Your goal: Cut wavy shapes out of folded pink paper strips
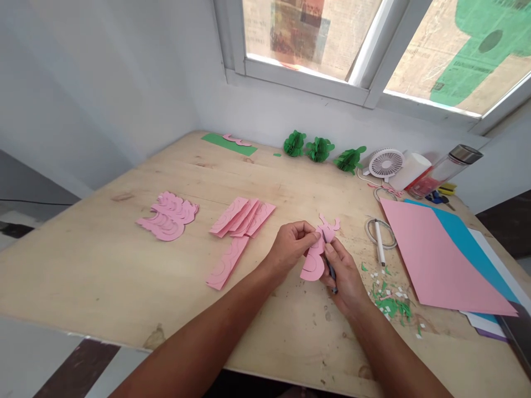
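Note:
My left hand (293, 243) pinches the edge of a folded piece of pink paper (314, 265) with curved outlines and a slit cut in it. In my right hand (345, 271) is a slim dark-handled craft knife (331, 269), its tip against the upper part of that paper. Some of the knife is hidden by my fingers. A curly pink offcut (329, 222) sticks out just above the fingers. To the left lie folded pink paper strips (243, 216) with drawn curves, and one separate strip (227, 262) below them. Farther left is a pile of cut scalloped pink pieces (170, 215).
Green paper scraps (390, 305) litter the table (124, 276) at right, near a white pen (379, 243) and stacked coloured sheets (443, 254). Along the back stand green paper trees (320, 149), a small fan (385, 163) and a bottle (446, 172). A green strip (228, 145) lies back left.

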Action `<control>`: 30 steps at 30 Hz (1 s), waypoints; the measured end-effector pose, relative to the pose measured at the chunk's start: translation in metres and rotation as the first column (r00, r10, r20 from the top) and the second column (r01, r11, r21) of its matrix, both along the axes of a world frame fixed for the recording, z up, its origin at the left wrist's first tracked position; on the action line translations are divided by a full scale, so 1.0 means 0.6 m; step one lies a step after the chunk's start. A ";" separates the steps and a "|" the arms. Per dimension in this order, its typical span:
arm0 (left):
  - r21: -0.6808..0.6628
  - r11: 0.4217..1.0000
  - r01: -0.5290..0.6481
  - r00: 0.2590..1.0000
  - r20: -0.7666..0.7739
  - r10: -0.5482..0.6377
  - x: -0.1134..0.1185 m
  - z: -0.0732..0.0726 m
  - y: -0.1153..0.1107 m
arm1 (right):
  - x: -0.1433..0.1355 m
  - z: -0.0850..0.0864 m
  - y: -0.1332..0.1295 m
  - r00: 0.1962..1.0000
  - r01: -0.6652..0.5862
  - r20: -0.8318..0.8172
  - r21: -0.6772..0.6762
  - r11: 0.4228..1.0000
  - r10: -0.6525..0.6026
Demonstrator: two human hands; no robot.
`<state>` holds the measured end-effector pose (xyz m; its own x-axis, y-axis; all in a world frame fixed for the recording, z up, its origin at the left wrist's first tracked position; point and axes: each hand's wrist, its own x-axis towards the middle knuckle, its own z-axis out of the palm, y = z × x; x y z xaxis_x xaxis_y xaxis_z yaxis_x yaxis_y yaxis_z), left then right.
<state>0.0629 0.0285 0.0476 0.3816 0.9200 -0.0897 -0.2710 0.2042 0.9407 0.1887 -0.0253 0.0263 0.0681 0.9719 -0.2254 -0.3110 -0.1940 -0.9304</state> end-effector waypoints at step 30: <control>-0.047 0.993 0.109 0.993 0.049 -0.107 -0.006 -0.003 0.003 | 0.006 0.009 -0.002 0.996 -0.058 -0.064 0.041 0.998 0.060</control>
<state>0.0594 0.0301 0.0455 0.4832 0.8681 -0.1138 -0.2876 0.2802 0.9159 0.1921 -0.0265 0.0317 -0.0030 0.9818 -0.1897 -0.3600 -0.1781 -0.9158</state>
